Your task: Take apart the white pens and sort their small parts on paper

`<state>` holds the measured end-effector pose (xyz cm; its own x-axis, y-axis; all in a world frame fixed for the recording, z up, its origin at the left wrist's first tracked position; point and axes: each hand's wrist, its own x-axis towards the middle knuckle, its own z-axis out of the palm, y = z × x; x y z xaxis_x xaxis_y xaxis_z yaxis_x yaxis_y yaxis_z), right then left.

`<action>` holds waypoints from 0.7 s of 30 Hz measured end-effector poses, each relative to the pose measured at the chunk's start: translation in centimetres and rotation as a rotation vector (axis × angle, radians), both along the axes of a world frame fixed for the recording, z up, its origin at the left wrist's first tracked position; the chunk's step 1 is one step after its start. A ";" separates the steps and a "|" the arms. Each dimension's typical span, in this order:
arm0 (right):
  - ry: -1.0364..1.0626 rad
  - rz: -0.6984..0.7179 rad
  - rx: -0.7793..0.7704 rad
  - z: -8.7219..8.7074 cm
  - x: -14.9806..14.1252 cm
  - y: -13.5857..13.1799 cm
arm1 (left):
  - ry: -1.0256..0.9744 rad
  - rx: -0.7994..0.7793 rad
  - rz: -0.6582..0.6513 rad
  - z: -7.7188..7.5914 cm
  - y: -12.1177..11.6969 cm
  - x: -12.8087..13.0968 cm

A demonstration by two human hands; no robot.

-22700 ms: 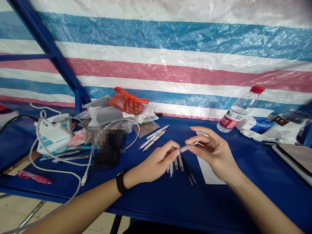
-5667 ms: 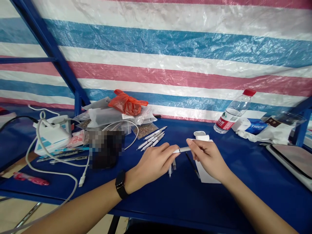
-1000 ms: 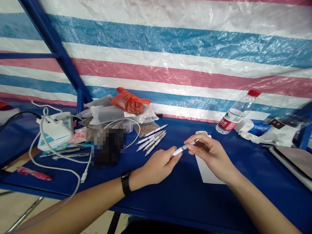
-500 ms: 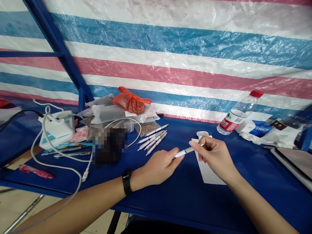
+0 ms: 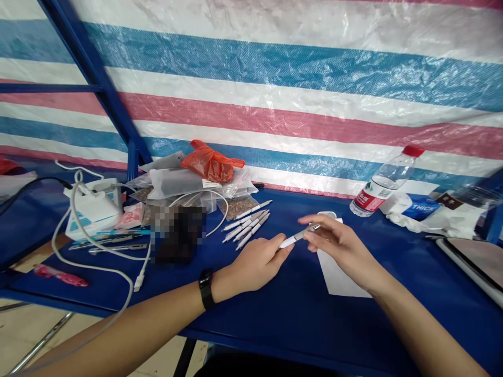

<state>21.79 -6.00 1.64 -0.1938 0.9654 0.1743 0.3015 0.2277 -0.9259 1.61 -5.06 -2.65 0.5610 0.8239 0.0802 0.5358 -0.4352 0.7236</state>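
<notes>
Well, starting at the far left of my feed, a pink tube-shaped item (image 5: 61, 276) lay near the front edge of the blue tabletop (image 5: 314, 324), and a white charger (image 5: 92, 212) sat behind it, trailing a looped white cable (image 5: 94, 273). Just beside the charger lay a few metal-tipped pens (image 5: 108, 247). Further back, clear plastic bags (image 5: 173, 183) of brown granules were piled under an orange plastic bag (image 5: 210, 163), with a dark object (image 5: 176, 234) in front of them, too blurred to make out. To its right, a loose row of white pens (image 5: 247, 228) lay well clear of the hands.

The left hand (image 5: 255, 264), with a black watch (image 5: 205, 288) on its wrist, had its grip curled, fingertips on the lower end of a white retractable pen (image 5: 293, 240). The right hand (image 5: 341, 243) pinched the same pen near its metal tip between thumb and fingers, so the pen sat between the two hands, above the tabletop and just beside a white paper sheet (image 5: 341, 280). Further right stood a water bottle (image 5: 383, 182) with a red cap, then a blue-and-white THICK packet (image 5: 420, 209) and a flat dark-edged device (image 5: 471, 259). A striped tarp (image 5: 275, 68) hung behind everything.
</notes>
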 end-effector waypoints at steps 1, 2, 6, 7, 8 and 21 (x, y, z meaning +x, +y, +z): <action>-0.021 -0.008 0.008 -0.1 0.0 0.0 | 0.008 0.003 -0.003 0.0 0.0 0.0; -0.052 -0.027 0.014 -0.2 -0.1 0.0 | 0.015 0.003 -0.010 0.1 0.0 0.0; -0.101 -0.053 0.006 -0.5 -0.1 0.0 | 0.023 -0.004 -0.010 0.2 -0.1 0.0; -0.081 -0.021 -0.006 -0.5 0.0 0.0 | 0.021 -0.003 -0.006 0.2 -0.1 0.0; -0.056 0.012 -0.013 -0.5 0.1 0.0 | 0.021 0.000 -0.006 0.1 0.0 0.0; -0.109 0.069 -0.007 -0.5 1.9 1.7 | 0.521 0.288 0.163 1.2 0.6 -0.5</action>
<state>23.71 -4.27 1.10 -0.2767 0.9505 0.1415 0.3843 0.2444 -0.8903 1.09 -4.49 -1.44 0.4552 0.8883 0.0614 0.8631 -0.4571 0.2147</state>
